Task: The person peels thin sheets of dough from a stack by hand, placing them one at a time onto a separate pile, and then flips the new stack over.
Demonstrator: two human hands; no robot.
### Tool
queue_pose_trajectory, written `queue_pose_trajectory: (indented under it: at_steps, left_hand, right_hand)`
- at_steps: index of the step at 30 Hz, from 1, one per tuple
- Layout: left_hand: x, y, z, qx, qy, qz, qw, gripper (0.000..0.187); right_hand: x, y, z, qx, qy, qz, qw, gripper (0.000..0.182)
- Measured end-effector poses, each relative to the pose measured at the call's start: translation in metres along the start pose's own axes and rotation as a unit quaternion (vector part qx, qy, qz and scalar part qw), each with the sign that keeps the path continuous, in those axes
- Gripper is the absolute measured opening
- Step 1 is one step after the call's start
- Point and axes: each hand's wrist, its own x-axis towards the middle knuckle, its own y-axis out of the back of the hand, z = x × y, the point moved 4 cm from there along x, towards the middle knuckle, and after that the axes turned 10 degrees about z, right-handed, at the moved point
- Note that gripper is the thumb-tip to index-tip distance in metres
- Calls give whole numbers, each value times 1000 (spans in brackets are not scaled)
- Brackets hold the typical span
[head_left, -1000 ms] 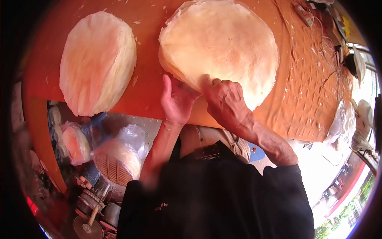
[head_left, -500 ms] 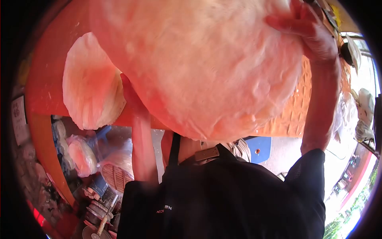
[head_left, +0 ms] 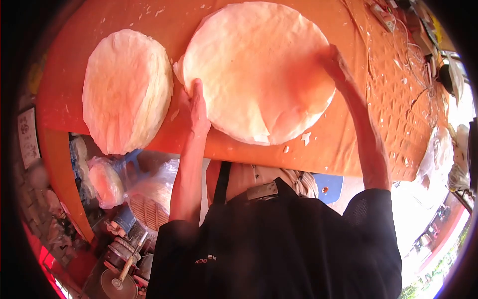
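A large round stack of thin, pale dough sheets (head_left: 249,70) lies on the orange-covered table in front of me. My left hand (head_left: 199,107) grips its left edge, the thumb on top and the fingers tucked out of sight at the side. At the right edge, my right hand (head_left: 338,67) is closed on the rim, and its fingertips are partly hidden in shade. Left of my left hand, a second stack of round sheets (head_left: 127,92) rests apart from the first, its layers showing along the right side.
Small pale scraps (head_left: 305,138) dot the orange table cover (head_left: 279,154). Cables (head_left: 408,47) run along the far right. Plastic bags (head_left: 435,152) hang beyond the right edge. Below left are a plastic-wrapped bundle (head_left: 104,184) and a round disc with a handle (head_left: 119,283).
The large round sheet, raised close to the camera before, now lies down on the table. Both hands have come down with it, and the second stack now shows fully.
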Motion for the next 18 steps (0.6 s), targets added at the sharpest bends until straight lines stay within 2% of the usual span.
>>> queue_pose_trajectory:
  at_steps: [2,3,6,9,11,12,13,14,15,16,18]
  left_hand:
    - [5,-2,-1,66,18,-1,998,41]
    - [9,-4,0,96,25,0,995,42]
    - [13,-13,8,186,-31,-17,982,41]
    - [6,-16,12,165,-53,-25,985,42]
    - [11,-10,12,165,-76,5,983,42]
    - [14,-6,7,109,-46,3,993,39]
    - [12,-7,8,53,-15,-2,998,36]
    - [8,-7,6,-3,19,-7,1000,34]
    - [7,-3,4,-63,100,-8,993,30]
    - [4,1,5,-80,119,-6,990,30]
    - [3,7,9,-117,149,-4,982,30]
  right_hand:
    - [4,6,-1,123,-70,-60,988,32]
    - [10,9,-1,113,-158,-70,978,36]
    - [13,11,9,146,-187,-10,972,43]
    - [14,15,9,92,-100,-21,990,47]
    - [7,14,-1,135,-168,-21,976,48]
    - [5,17,-3,154,-202,-18,967,49]
    - [8,20,-6,199,-246,-61,947,47]
    - [9,23,-9,196,-247,-64,947,43]
    - [10,28,-12,192,-252,-67,946,40]
    - [5,29,-16,189,-259,-71,945,36]
    - [1,36,24,123,-170,-106,972,34]
